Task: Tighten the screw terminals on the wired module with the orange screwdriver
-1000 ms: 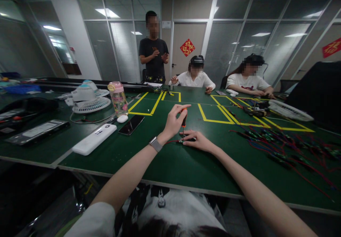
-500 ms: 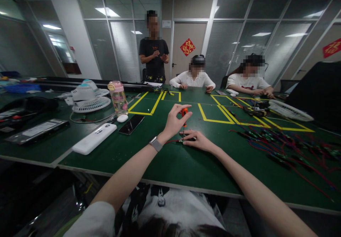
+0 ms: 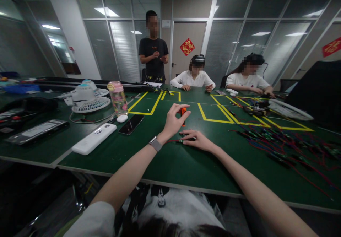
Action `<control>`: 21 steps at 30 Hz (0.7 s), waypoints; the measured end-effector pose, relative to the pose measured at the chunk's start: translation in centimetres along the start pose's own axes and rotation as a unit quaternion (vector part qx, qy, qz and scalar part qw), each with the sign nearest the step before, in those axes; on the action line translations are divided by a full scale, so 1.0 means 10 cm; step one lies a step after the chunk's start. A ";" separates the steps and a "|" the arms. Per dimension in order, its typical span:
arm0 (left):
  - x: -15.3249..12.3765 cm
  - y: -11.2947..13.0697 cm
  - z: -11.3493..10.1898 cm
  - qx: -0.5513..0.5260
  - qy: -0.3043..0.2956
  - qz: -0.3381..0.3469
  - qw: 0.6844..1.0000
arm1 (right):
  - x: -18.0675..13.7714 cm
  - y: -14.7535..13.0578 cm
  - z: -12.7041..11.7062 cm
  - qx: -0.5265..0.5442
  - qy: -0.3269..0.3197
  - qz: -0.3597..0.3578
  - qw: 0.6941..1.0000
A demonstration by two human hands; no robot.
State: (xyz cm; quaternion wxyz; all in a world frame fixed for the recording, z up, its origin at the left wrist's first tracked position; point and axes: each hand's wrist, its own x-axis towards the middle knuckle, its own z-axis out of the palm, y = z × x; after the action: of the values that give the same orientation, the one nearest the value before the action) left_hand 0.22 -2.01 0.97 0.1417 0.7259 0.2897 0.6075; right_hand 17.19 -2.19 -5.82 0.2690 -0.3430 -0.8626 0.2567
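Note:
My left hand, with a watch on its wrist, is closed on the orange handle of a screwdriver. The screwdriver stands nearly upright, its thin shaft running down to a small green circuit board on the table. A red wire leads off the board's left side. Lying low on the table, my right hand has its fingers at the board's right edge and seems to steady it. The exact contact at the screwdriver's tip is too small to make out.
To the left are a white power bank, a phone, a bottle and a white fan. A tangle of wired boards spreads at the right. Across the green table two people sit and one person stands.
The screwdriver's handle and my left fingers have shifted very slightly to the left. My right hand and the board stay in place.

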 end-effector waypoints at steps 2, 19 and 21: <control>0.00 0.00 0.00 -0.015 -0.007 -0.004 1.000 | 0.00 0.00 0.00 0.001 0.001 0.000 1.000; 0.00 -0.01 -0.02 -0.048 -0.023 -0.018 0.998 | 0.00 -0.01 0.00 0.002 -0.001 -0.003 1.000; 0.00 -0.02 -0.01 -0.069 -0.027 -0.031 0.997 | 0.00 0.00 0.01 0.002 0.002 -0.002 1.000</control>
State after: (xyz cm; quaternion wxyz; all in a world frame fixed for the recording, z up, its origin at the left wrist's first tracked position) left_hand 0.06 -1.87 0.95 0.2181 0.7214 0.2656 0.6012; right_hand 17.14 -2.15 -5.87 0.2718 -0.3407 -0.8623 0.2577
